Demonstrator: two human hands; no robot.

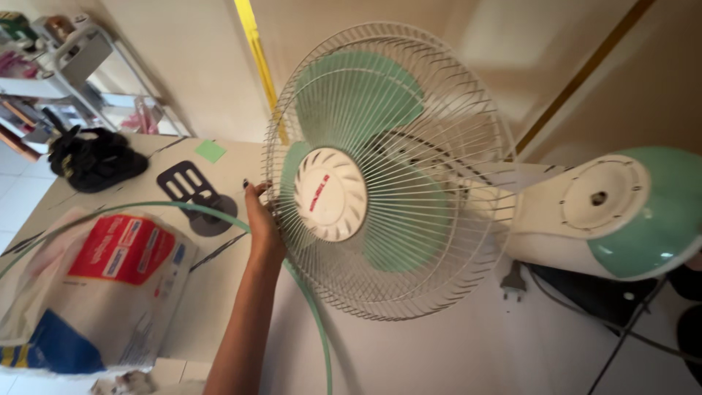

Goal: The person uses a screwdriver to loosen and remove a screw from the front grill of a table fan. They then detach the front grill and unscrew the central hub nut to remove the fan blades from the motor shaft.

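- Head view: the fan [395, 175] lies tilted over the white table [439, 358], its head near the far edge and its base [621, 212] toward the right edge.
- Left hand [262, 219]: fingers closed on the left rim of the wire grille [439, 241], holding it. Right hand: not in view.
- Handling, judged: the head is bulky but probably light; the thin wires would likely flex if squeezed, so the stiffer outer rim is the sounder hold. The base looks heavier and smooth, possibly slippery.
- Materials: white wire grille, radial spokes, round white centre cap; pale green plastic blades [351, 95] behind it; white and green moulded base.
- A thin green ring [311, 307] curves below the hand, loose and probably springy.
- Near the left edge: a crinkled plastic bag [110, 292], soft; a dark flat bracket [194, 194]; a black bundle [91, 157].
- A plug [513, 281] and cord lie below the base.
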